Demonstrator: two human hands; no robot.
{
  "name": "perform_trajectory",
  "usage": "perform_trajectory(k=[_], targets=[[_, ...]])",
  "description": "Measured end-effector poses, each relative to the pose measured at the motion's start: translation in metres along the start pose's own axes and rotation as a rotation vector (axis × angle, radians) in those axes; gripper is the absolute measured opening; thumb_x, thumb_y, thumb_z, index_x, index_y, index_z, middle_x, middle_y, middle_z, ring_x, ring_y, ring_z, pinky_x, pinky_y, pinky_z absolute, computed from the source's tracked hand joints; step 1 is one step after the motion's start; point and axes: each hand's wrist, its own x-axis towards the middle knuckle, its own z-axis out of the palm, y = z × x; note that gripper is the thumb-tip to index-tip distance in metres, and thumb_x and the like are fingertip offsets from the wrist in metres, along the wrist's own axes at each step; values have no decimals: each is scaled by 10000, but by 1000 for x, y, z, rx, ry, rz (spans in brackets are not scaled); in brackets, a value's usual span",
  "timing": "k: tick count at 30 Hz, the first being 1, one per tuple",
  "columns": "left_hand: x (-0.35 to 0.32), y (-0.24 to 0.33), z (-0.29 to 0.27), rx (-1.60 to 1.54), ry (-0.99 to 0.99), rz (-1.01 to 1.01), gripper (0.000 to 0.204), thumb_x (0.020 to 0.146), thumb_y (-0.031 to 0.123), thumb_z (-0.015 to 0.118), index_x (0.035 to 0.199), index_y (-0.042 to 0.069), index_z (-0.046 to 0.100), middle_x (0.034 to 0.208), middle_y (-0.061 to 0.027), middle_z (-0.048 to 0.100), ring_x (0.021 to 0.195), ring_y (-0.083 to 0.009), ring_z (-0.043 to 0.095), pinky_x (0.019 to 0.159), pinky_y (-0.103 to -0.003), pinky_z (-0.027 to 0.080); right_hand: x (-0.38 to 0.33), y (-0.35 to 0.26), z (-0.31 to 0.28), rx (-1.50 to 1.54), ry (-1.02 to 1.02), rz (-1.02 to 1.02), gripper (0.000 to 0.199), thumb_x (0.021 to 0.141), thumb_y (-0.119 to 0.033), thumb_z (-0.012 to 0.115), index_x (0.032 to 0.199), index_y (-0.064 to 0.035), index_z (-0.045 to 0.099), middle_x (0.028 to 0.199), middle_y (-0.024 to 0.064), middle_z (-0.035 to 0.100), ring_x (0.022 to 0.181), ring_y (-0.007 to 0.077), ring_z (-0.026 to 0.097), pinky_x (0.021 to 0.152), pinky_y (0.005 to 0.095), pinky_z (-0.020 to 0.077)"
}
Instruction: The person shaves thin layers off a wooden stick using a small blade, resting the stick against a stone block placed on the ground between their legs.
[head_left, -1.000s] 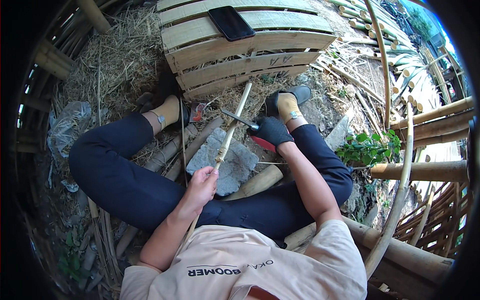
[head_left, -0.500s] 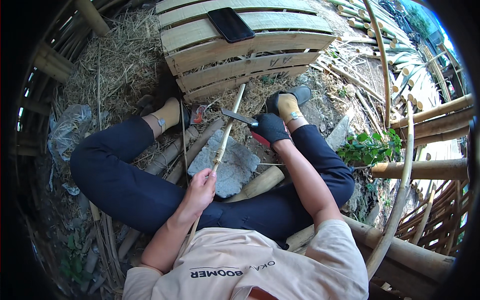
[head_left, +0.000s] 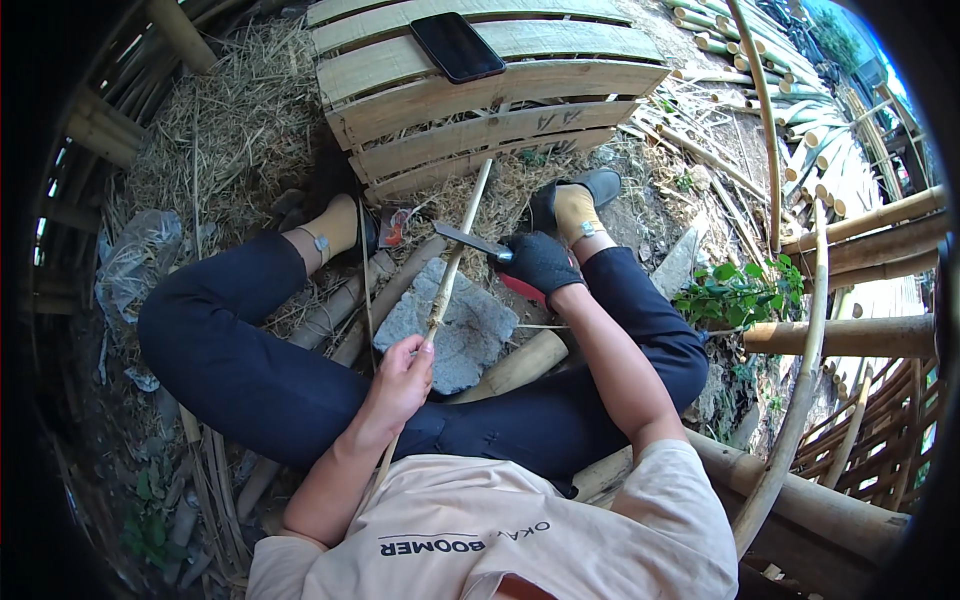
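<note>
A thin, pale bamboo stick [head_left: 450,270] slants up and away from my lap, its far end near the slatted wooden crate. My bare left hand [head_left: 403,375] is closed round its lower part, just below a rough knot. In a black and red glove, my right hand [head_left: 537,266] grips a knife [head_left: 474,241]. The flat grey blade points left and crosses the stick's upper half; whether it cuts into the wood I cannot tell. Under the stick, between my legs, lies a flat grey stone [head_left: 470,335].
The wooden crate [head_left: 490,130] stands ahead with a black phone [head_left: 457,47] on top. Bamboo pieces [head_left: 525,365] lie beside the stone. A leafy green plant [head_left: 735,297] grows at right, near thick bamboo poles [head_left: 840,341]. Straw and a clear plastic bag [head_left: 140,255] are at left.
The knife and my right hand have shifted slightly to the left and away from me along the stick. My left hand keeps its hold in nearly the same place.
</note>
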Motion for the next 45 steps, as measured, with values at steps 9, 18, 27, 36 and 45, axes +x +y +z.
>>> perform_trajectory(k=[9, 18, 27, 36, 45], targets=[[2, -17, 1, 273, 112, 162, 277, 1054, 202, 476, 831, 47, 529, 586, 48, 402, 490, -39, 351, 434, -258, 283, 26, 34, 7, -48, 54, 89, 266, 825, -359, 645, 926, -138, 753, 880, 182, 715, 846, 377, 691, 799, 466, 548], [-3, 2, 4, 48, 12, 34, 234, 1061, 257, 480, 880, 109, 467, 576, 85, 341, 448, -13, 298, 395, -209, 216, 6, 12, -6, 54, 45, -12, 279, 844, -349, 615, 933, -119, 747, 865, 194, 709, 847, 385, 687, 814, 464, 545], [-8, 2, 7, 30, -12, 17, 251, 1059, 271, 489, 865, 115, 452, 578, 84, 333, 455, -10, 295, 398, -208, 213, 21, 45, -5, 57, 82, 105, 279, 838, -367, 643, 939, -129, 751, 865, 189, 711, 839, 383, 686, 805, 470, 541], [-8, -1, 4, 99, 48, 107, 228, 1054, 220, 484, 883, 71, 508, 588, 62, 399, 476, -23, 341, 418, -224, 268, 14, 17, -2, 33, 25, -15, 283, 827, -381, 663, 962, -147, 747, 861, 169, 714, 838, 372, 687, 799, 462, 545], [-7, -3, 9, 145, 77, 89, 221, 1045, 198, 510, 881, 52, 535, 592, 55, 430, 480, -22, 354, 423, -230, 270, 16, 41, -3, 46, 111, 78, 269, 825, -369, 668, 942, -141, 750, 862, 170, 715, 837, 357, 695, 799, 458, 546]])
